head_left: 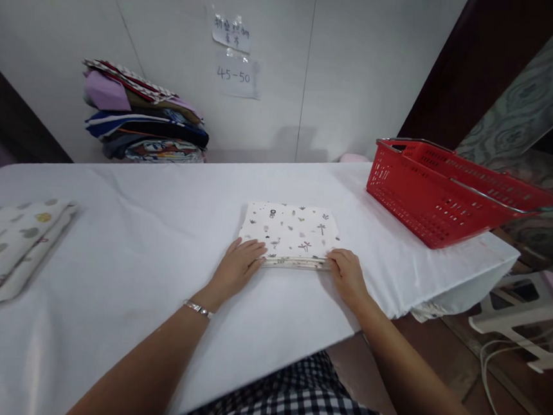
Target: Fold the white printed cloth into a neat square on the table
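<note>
A folded white cloth (292, 230) printed with small grey figures lies flat in the middle of the white-covered table (157, 249). My left hand (238, 267) grips its near left corner, fingers curled on the edge. At the near right corner my right hand (347, 274) holds the edge the same way. A thin silver bracelet circles my left wrist.
A red plastic basket (445, 190) stands at the table's right end, partly over the edge. A folded cloth with grey spots (4, 248) lies at the left. A stack of folded fabrics (141, 118) sits at the back by the wall. A white stool (524, 307) stands on the floor at the right.
</note>
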{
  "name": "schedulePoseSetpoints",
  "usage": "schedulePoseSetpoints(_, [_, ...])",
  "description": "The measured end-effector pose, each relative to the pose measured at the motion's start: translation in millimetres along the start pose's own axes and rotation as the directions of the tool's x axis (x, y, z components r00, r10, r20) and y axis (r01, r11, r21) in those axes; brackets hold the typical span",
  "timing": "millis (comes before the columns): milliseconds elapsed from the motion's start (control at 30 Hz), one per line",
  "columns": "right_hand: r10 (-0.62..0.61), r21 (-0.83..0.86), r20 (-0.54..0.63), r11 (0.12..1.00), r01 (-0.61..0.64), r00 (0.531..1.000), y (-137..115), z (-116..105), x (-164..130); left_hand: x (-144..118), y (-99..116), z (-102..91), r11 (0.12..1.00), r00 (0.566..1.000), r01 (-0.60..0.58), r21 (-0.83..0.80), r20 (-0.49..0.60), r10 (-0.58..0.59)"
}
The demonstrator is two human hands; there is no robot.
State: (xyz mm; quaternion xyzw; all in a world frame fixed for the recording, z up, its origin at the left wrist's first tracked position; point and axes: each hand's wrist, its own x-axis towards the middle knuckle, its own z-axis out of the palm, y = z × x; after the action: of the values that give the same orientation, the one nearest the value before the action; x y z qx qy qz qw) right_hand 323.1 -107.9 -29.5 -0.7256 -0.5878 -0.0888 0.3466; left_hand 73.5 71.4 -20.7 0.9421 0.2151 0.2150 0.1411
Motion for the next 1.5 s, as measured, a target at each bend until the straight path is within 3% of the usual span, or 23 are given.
schedulePoseSetpoints(567, [-0.108,-0.003,0.008,0.994,0.108,0.994,2,-4,-6,-1,5,-0.5,1.0,0.998,0.017,-0.016,-0.064,-0.018])
schedulePoseSetpoints(1133, [-0.094,-0.059,0.012,0.994,0.094,0.996,3,-6,-9,-8,1,-1.1,0.999,0.999,-0.031,0.027,-0.027,0.032])
schedulePoseSetpoints(1333, [-0.105,-0.04,0.056,0.993,0.108,0.993,13,-7,-11,-19,5,-14.9,0.998,0.994,0.049,-0.031,-0.098,-0.052])
schedulePoseSetpoints(1500, [-0.165,-0.072,0.058,0.983,0.169,0.985,3,-11,14,-18,6,-17.7,0.978,0.957,0.16,-0.132,-0.221,-0.186])
